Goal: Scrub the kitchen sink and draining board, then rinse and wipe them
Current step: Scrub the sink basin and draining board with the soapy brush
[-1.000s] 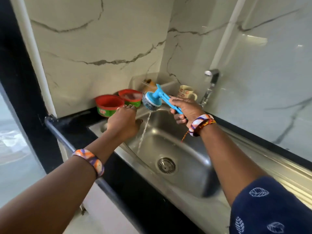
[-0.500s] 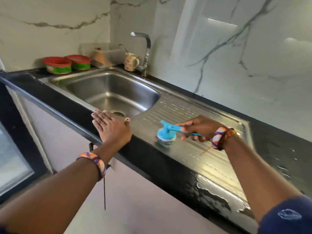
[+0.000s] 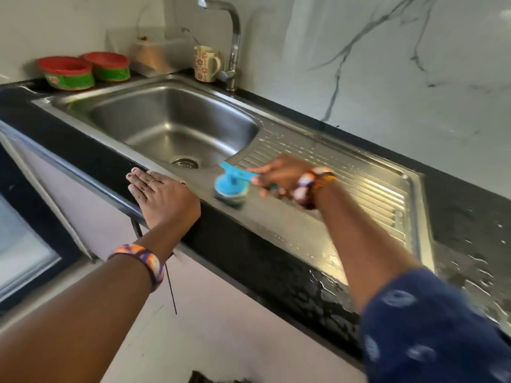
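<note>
Mug [image 3: 206, 63] beside tap [image 3: 231, 42]; two tubs [image 3: 69, 73], seemingly lidded.

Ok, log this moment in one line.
phase: scrubbing | right hand: grips brush on draining board | left hand: flat on counter edge | tap: off

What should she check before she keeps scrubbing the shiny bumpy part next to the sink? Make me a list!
1. Right hand grips the blue scrubber by its handle: ok.
2. Scrubber head sits flat on the draining board, near its front edge: ok.
3. Left hand rests flat on the black counter edge for balance: ok.
4. Tap turned off, no water running: ok.
5. Mug and red-and-green tubs stand away from the scrubbing spot: ok.
6. Soap on the scrubber: cannot tell.
</note>
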`<state>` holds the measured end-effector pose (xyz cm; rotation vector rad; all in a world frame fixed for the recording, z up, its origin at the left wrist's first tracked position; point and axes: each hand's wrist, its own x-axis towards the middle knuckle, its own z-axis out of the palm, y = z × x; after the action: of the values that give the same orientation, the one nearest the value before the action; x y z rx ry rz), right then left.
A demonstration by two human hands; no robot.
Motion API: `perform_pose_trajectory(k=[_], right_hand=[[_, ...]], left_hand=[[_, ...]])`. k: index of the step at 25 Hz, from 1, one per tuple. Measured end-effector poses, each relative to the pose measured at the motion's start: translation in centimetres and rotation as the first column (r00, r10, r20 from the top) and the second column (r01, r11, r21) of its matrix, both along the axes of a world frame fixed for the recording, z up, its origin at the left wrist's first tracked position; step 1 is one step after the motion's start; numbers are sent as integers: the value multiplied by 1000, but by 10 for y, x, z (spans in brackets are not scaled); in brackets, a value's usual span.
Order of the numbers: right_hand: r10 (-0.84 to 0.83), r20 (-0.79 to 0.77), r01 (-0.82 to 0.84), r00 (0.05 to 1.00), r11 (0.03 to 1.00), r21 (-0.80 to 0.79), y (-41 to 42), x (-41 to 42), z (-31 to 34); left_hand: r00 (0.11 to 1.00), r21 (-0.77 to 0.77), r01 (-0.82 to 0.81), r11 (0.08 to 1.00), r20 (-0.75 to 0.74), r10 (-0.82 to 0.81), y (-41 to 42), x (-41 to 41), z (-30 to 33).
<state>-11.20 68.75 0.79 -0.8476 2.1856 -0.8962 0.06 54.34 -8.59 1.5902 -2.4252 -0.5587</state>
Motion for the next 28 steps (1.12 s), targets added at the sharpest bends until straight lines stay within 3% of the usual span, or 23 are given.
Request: perform_pose_trajectory(k=[3,5,9,11,13,18,21,23,26,28], right_hand=[[21,25,-19,999,998,-65,-82,1,-14],[65,59,-64,996,998,-23,-89,-8,-6],[237,93,-255,967,917,308,-3,-54,25],[247,133,-279,960,806,521,50,-71,39],[283,183,-334,942,711,619,75,-75,46],[386,-130,-308,913,863,400,1,-67,32],[375,-168,-324,912,907,268,-48,-55,10],[369,-182,-337,912,923,184,-36,-53,11],[475,-194,-414,858,864,286,47,-77,31],[508,-82,-422,858,786,452,108,-98,46]], left_hand=[[1000,-8,7,1000,27,-7,-2,0,-2],[999,-10,0,1000,32,0,-1,1,-1],[999,-17,35,999,29,-35,2,5,1],[999,-21,33,999,4,-33,5,7,2],[1000,-32,12,999,-12,-12,6,7,3],[995,74,-77,994,-51,81,42,1,14],[991,100,-111,989,-69,118,82,-8,12],[989,63,-142,988,-34,144,92,-9,8],[980,5,-196,981,28,196,99,-13,5],[974,6,-224,975,46,223,99,-16,7]])
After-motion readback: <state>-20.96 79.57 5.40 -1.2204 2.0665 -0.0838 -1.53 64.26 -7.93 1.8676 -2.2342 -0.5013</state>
